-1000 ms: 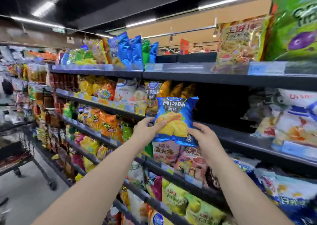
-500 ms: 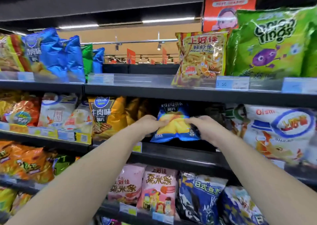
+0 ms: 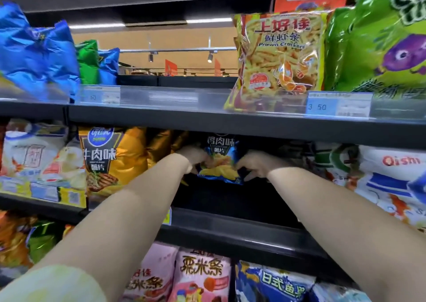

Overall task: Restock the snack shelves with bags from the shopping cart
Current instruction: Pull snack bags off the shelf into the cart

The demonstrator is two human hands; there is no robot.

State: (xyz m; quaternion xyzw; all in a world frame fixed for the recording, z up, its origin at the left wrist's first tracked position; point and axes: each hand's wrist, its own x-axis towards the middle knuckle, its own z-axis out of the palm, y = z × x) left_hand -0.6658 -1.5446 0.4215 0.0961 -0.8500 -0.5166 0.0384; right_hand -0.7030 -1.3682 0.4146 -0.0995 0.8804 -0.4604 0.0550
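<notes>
You've gone deep on this one: a second ago the bag was out in the aisle, short of the shelf lip, and now both arms run into the dark gap of the middle shelf [image 3: 230, 223], tucked under the upper shelf [image 3: 207, 119]. Left of your grip, just beside it, stands the yellow beef-flavour bag [image 3: 110, 156]; right of your grip, past a shadowed stretch, sits the white Oishi bag [image 3: 387, 175]. Between your hands is the blue chip bag [image 3: 220, 161], upright, face out, well back from the front edge. Its bottom seam looks down at the deck, but the shadow hides whether it truly rests there. Your left hand [image 3: 196, 157] has its fingers curled onto the bag's left side, and your right hand [image 3: 255, 163] pinches the lower right edge, so both are gripping it. That puts this bag all but stocked, I'd say. What remains is settling it and letting go. Watch it on release: with bare deck in front, it could tip forward.
</notes>
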